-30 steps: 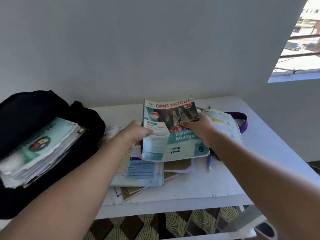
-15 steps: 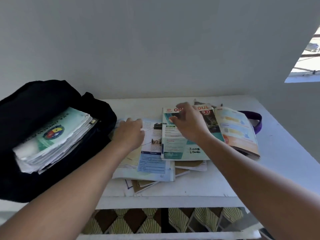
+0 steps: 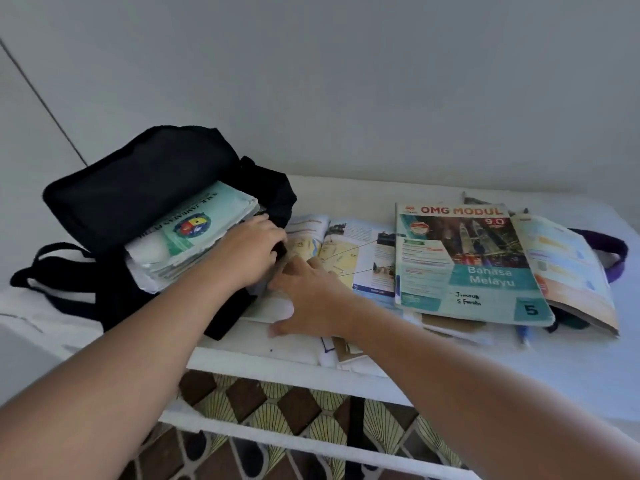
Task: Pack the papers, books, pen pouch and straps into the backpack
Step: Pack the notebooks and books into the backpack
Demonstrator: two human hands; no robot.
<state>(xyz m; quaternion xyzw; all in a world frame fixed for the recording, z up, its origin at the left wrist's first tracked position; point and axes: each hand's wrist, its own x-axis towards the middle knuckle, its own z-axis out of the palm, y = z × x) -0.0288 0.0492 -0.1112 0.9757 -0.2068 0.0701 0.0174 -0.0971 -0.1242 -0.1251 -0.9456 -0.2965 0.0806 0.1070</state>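
White surface (image 3: 571, 368) against a plain grey wall, and the black backpack (image 3: 138, 188) sits at its left end, mouth gaping toward the right. Inside the backpack, a thick stack of papers (image 3: 187, 244) lies with its long axis running from the near left up to the far right, green crest cover on top. Left hand (image 3: 247, 252) is at the backpack's mouth, fingers curled over the stack's right edge and the black rim there. Right hand (image 3: 308, 296) lies just right of the backpack, fingers spread and flat on an open book (image 3: 356, 258). Farther right of the backpack, the workbook (image 3: 464, 265) lies face up on the pile, spine on the left, long axis running away from the camera, title at the far end. Beyond it, another open book (image 3: 568, 268) partly covers a purple strap (image 3: 616, 251).
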